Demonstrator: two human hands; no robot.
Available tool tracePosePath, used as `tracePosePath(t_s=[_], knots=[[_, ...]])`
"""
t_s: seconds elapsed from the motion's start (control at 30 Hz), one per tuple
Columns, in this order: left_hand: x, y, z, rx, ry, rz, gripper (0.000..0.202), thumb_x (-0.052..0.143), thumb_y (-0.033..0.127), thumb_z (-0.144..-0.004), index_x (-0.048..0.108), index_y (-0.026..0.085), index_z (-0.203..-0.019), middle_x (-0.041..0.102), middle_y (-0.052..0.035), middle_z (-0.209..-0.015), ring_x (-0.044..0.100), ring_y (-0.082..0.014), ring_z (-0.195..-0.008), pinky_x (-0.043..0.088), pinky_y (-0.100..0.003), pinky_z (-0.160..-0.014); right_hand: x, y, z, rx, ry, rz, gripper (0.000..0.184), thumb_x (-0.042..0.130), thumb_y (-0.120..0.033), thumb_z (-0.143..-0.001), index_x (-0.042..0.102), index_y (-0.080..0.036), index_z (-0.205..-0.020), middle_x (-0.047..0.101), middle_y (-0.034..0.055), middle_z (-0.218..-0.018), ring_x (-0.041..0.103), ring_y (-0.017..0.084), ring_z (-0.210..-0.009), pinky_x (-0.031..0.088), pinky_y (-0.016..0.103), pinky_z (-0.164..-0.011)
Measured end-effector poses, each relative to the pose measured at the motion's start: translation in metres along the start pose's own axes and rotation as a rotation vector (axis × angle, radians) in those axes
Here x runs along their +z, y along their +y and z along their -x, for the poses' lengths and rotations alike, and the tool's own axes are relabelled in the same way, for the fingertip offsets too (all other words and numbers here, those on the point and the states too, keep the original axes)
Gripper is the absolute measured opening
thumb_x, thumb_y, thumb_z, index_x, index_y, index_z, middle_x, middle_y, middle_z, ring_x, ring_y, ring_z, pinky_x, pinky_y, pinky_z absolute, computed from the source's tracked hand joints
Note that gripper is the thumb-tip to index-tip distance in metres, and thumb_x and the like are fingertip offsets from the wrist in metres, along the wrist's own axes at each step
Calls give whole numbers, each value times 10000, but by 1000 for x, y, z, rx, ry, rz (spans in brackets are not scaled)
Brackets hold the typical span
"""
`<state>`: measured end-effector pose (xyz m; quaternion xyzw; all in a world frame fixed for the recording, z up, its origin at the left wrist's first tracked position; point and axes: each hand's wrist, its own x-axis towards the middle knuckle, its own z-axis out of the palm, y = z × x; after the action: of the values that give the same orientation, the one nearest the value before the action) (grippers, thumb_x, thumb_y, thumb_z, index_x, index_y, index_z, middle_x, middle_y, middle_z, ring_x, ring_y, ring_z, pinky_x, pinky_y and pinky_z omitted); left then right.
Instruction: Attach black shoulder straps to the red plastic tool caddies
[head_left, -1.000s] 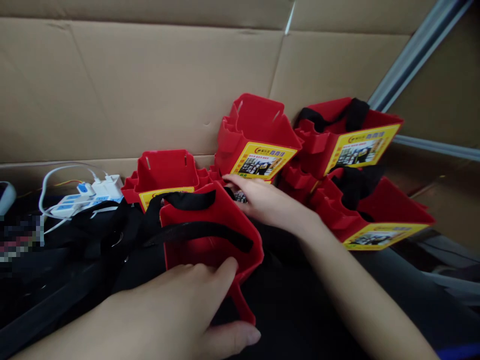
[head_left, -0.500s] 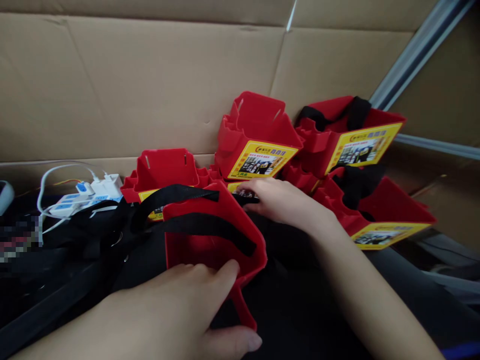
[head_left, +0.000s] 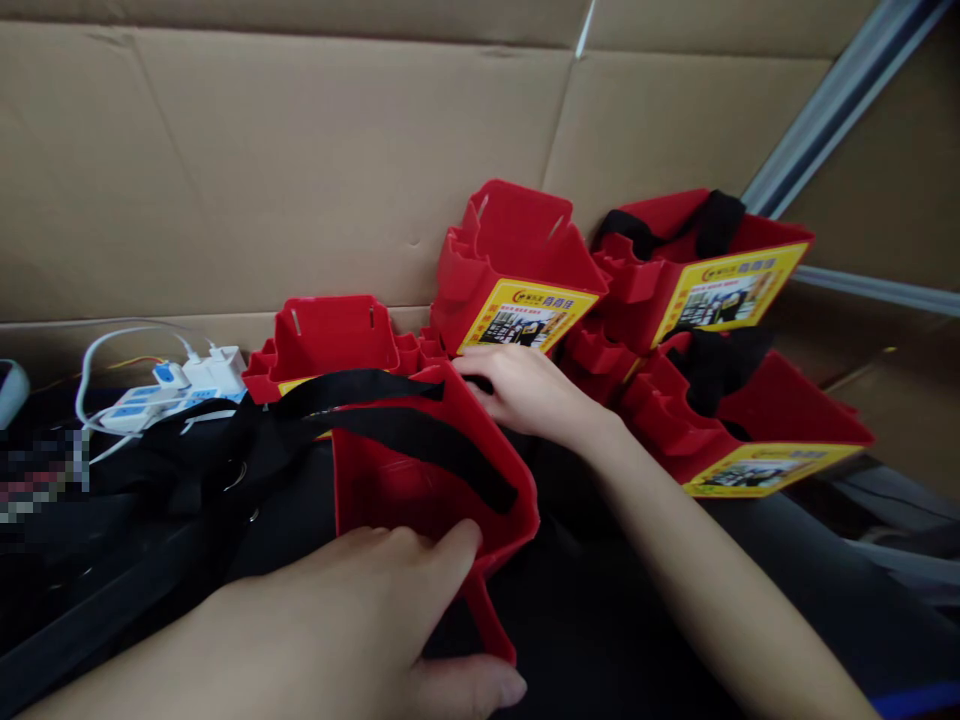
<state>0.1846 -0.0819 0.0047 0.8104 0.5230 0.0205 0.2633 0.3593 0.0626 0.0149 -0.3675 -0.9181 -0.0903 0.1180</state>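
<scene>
My left hand is closed on the near wall of a tilted red plastic tool box, its thumb lower down beside a red side piece. Two lengths of black webbing strap cross the box opening and run through its back panel. Behind that panel, my right hand pinches what looks like the strap's dark end; its fingertips are partly hidden. Just beyond my right hand stands another red tool box with a yellow label.
More red tool boxes stand at the left, back right and right; the right-hand ones carry black straps. A white power strip with chargers and cables lies left. Cardboard walls the back, beside a metal post.
My right hand has moved slightly left and closer to the back panel, so less of the strap end shows. My left hand keeps its hold on the box.
</scene>
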Motion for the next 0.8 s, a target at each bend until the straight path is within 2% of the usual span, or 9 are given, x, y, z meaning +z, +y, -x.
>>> tracePosePath(t_s=[0.13,0.2,0.27,0.33,0.4,0.47,0.57,0.7,0.8], knots=[[-2,4,0,-16,-23,-16,491,453,645,-783,598,312,-1113,677,-54,-923,646,-279,-790,414,-294,-568,0,25,5,197,-113,163,347,457,-114,-788,690,-223,-1021,676,91,-1042,627,268,-980,475,335,-751],[-3,6,0,-12,-31,-6,474,460,626,-785,611,297,-1091,681,-60,-906,648,-278,-781,405,-288,-553,-2,37,8,281,-169,149,329,499,-135,-783,687,-213,-1042,676,102,-1048,618,281,-1011,480,361,-798],[-3,6,0,-15,-37,15,463,467,613,-785,616,292,-1084,679,-61,-893,646,-277,-776,398,-282,-539,-4,40,10,219,-173,31,332,558,-171,-783,664,-212,-1095,657,93,-1107,602,257,-1049,468,352,-864],[-3,5,0,-20,-41,34,464,478,612,-780,613,296,-1091,675,-56,-887,642,-272,-768,401,-281,-541,-6,33,9,55,-121,-131,342,589,-221,-800,634,-203,-1138,627,78,-1176,587,216,-1076,445,313,-914],[-3,4,0,-15,-40,44,473,484,621,-775,604,303,-1103,669,-50,-885,638,-268,-769,410,-284,-556,-7,23,6,-74,-76,-258,295,556,-263,-845,633,-180,-1116,650,66,-1131,608,183,-1022,447,281,-897],[-3,4,0,-13,-52,42,474,477,627,-779,596,305,-1106,666,-48,-895,636,-269,-781,419,-290,-571,-6,16,2,-119,-70,-305,238,505,-249,-879,658,-170,-1044,689,50,-1025,637,165,-931,458,268,-851],[-3,5,-1,-24,-73,31,473,461,614,-794,580,306,-1132,668,-50,-920,637,-273,-800,427,-296,-581,-4,23,3,-56,-84,-238,260,488,-170,-869,670,-197,-1053,694,44,-1049,641,171,-956,454,277,-864],[-3,6,-3,-12,-57,19,498,465,619,-791,584,295,-1151,672,-60,-906,638,-272,-781,424,-298,-578,-4,45,12,174,-158,-71,336,510,-140,-831,652,-217,-1125,681,69,-1104,635,225,-1009,469,330,-868],[-3,5,-3,-7,-50,38,491,476,634,-782,600,295,-1115,668,-53,-891,635,-271,-769,434,-304,-585,-6,42,14,119,-156,-123,317,549,-207,-834,637,-208,-1139,670,70,-1126,631,216,-1015,467,318,-879]])
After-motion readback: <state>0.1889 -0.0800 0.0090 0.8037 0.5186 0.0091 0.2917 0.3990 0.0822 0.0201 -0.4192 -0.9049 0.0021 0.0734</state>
